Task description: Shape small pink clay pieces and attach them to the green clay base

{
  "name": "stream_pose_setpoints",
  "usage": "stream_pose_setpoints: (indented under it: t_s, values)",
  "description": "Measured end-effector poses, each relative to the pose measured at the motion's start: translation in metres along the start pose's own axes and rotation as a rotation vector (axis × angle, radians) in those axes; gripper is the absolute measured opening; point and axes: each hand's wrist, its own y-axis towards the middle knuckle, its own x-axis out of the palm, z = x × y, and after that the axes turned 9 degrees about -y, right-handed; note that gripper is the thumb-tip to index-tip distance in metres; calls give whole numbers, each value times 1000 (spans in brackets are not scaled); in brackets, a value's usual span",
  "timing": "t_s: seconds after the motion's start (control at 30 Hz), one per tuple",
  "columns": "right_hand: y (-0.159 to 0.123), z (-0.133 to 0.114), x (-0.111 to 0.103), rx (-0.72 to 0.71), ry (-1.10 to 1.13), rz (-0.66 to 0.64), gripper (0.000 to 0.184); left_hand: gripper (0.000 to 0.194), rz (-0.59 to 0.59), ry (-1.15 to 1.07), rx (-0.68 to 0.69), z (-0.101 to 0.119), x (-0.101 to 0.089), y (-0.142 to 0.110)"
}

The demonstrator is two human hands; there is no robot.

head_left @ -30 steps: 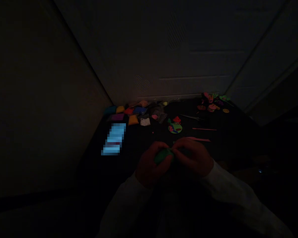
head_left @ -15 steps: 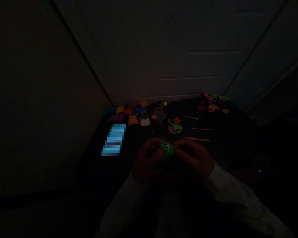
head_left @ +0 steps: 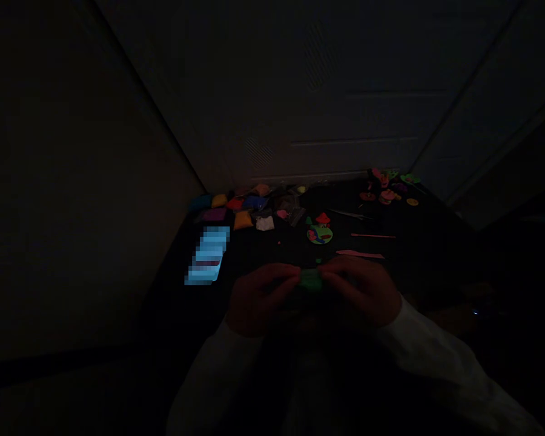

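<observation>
The scene is very dark. My left hand (head_left: pixel 258 300) and my right hand (head_left: pixel 361 290) meet over a dark table, both pinched on a green lump of clay (head_left: pixel 309 280) stretched between their fingertips. White sleeves cover both forearms. Just beyond my hands lies a round green clay figure with a red top (head_left: pixel 320 232).
Several coloured clay packets (head_left: pixel 240 209) lie at the far left of the table, beside a glowing blue blurred screen (head_left: pixel 208 255). Pink sticks (head_left: pixel 361 254) and a thin tool (head_left: pixel 372 235) lie to the right. More small coloured clay pieces (head_left: pixel 388 188) sit at the far right.
My hands have drawn apart, the left moving leftward, and the green clay now stretches lower and thinner between them. The picture has grown darker.
</observation>
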Motion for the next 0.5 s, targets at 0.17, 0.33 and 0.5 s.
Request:
stream_pose_setpoints:
  t_s: [0.17, 0.33, 0.5]
  values:
    - [0, 4, 8, 191, 140, -16, 19, 10, 36, -55, -23, -6, 5, 4]
    - [0, 7, 14, 149, 181, -22, 22, 12, 66, -65, -39, -12, 10, 4]
    - [0, 7, 12, 66, 106, -18, 19, 11, 70, -41, -10, -13, 9, 2]
